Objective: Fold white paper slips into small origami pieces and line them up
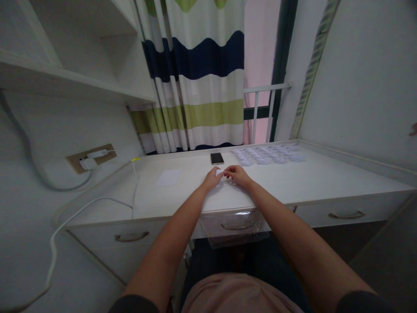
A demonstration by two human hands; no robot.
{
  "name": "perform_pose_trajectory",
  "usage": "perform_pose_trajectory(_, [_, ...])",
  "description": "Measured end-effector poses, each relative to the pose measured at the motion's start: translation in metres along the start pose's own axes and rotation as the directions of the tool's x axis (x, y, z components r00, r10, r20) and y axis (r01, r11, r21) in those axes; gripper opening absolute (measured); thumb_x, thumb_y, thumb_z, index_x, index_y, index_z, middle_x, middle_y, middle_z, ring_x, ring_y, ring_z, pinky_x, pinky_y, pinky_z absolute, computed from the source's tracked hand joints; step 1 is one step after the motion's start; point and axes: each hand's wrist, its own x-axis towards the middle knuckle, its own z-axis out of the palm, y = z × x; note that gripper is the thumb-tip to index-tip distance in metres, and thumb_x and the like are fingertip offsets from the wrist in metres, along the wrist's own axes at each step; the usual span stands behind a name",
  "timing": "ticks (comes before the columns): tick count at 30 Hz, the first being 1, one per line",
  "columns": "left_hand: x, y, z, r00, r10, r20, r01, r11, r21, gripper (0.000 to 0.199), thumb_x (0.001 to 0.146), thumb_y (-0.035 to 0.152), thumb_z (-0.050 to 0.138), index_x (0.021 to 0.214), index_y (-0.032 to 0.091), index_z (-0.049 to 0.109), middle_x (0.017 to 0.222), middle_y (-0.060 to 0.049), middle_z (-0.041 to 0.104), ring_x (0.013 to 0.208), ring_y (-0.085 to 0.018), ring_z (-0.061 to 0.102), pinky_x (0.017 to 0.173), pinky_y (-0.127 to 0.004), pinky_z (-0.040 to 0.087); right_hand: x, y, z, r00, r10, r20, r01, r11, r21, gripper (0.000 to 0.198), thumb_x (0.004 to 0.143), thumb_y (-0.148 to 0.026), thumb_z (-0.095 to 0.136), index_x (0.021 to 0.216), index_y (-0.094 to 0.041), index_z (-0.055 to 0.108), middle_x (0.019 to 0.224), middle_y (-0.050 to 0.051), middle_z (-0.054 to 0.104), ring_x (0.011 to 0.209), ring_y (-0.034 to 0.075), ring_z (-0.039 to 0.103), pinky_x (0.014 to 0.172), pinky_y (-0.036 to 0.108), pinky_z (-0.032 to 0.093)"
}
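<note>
Left hand (pixel 212 178): pinches a white piece (pixel 219 172) over the worktop (pixel 312 180), seemingly unfinished
Right hand (pixel 237 174): at its edge — grip unclear
Bundles (pixel 267 154): rows, back right, likely done
Sheet (pixel 168 178): left, perhaps unused

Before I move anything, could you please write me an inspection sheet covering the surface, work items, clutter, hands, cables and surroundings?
Surface: white desk; pale bundles in rows, back right.
Work items: small white piece, details too small to tell.
Clutter: phone beyond the hands; white sheet to their left; clear plastic hanging at the front edge.
Hands: left hand holds the piece; right hand close by, contact unclear.
Cables: white cable and grey cable, left.
Surroundings: striped curtain, railing, shelf.
</note>
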Motion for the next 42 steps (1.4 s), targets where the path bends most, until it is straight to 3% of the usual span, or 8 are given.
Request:
perform_pose_trajectory(9, [0.003,-0.004,0.002,0.998,0.046,-0.031,-0.046,0.999,0.01,0.014,0.077,0.032,0.052,0.079,0.018,0.051,0.071,0.001,0.057,0.064,-0.011,0.051,0.065,-0.024,0.042,0.003,0.004,0.0,0.999,-0.034,0.014,0.034,0.999,-0.014,0.018,0.066,-0.031,0.061,0.065,-0.013,0.062,0.058,0.003,0.062,0.05,0.01,0.053,0.047,0.021,0.038])
perform_pose_trajectory(13, [0.001,0.001,-0.001,0.996,0.08,-0.048,-0.078,0.995,0.059,0.013,0.069,0.024,0.06,0.076,0.018,0.051,0.072,0.001,0.055,0.07,-0.012,0.051,0.069,-0.025,0.041,0.001,0.003,0.001,0.998,-0.066,0.012,0.067,0.979,-0.193,0.011,0.071,-0.021,0.057,0.067,-0.013,0.063,0.057,0.002,0.062,0.051,0.01,0.052,0.051,0.022,0.038])
perform_pose_trajectory(17, [-0.002,0.004,-0.003,0.99,0.144,-0.015,-0.142,0.988,0.057,0.015,0.065,0.015,0.06,0.074,0.018,0.048,0.074,0.002,0.053,0.074,-0.012,0.051,0.072,-0.025,0.04,-0.003,0.001,0.003,0.978,-0.208,0.027,0.199,0.879,-0.432,0.009,0.074,-0.016,0.055,0.07,-0.014,0.063,0.059,0.002,0.062,0.054,0.011,0.052,0.057,0.022,0.038])
perform_pose_trajectory(21, [-0.001,0.004,-0.001,0.989,0.146,-0.013,-0.145,0.989,0.038,0.015,0.067,0.011,0.055,0.076,0.018,0.045,0.074,0.002,0.05,0.075,-0.012,0.049,0.073,-0.026,0.039,-0.004,-0.001,0.005,0.96,-0.28,0.022,0.251,0.822,-0.511,0.008,0.076,-0.018,0.055,0.074,-0.015,0.062,0.067,0.004,0.064,0.056,0.011,0.054,0.058,0.022,0.04])
perform_pose_trajectory(29, [-0.002,0.008,0.0,0.974,0.222,-0.043,-0.221,0.974,0.042,0.017,0.07,0.014,0.054,0.078,0.019,0.04,0.077,0.001,0.047,0.078,-0.013,0.048,0.078,-0.029,0.039,0.0,0.007,0.01,0.968,-0.25,-0.033,0.236,0.946,-0.221,0.009,0.075,-0.023,0.054,0.076,-0.015,0.059,0.072,0.003,0.063,0.054,0.01,0.057,0.053,0.021,0.044])
perform_pose_trajectory(42, [-0.001,0.008,0.0,0.973,0.203,-0.108,-0.201,0.979,0.023,0.009,0.074,0.015,0.051,0.079,0.018,0.045,0.082,-0.001,0.052,0.082,-0.014,0.05,0.081,-0.029,0.039,0.005,0.005,0.011,0.991,-0.129,-0.021,0.131,0.986,0.103,0.022,0.065,-0.036,0.063,0.067,-0.016,0.056,0.062,0.001,0.06,0.055,0.012,0.057,0.047,0.021,0.044])
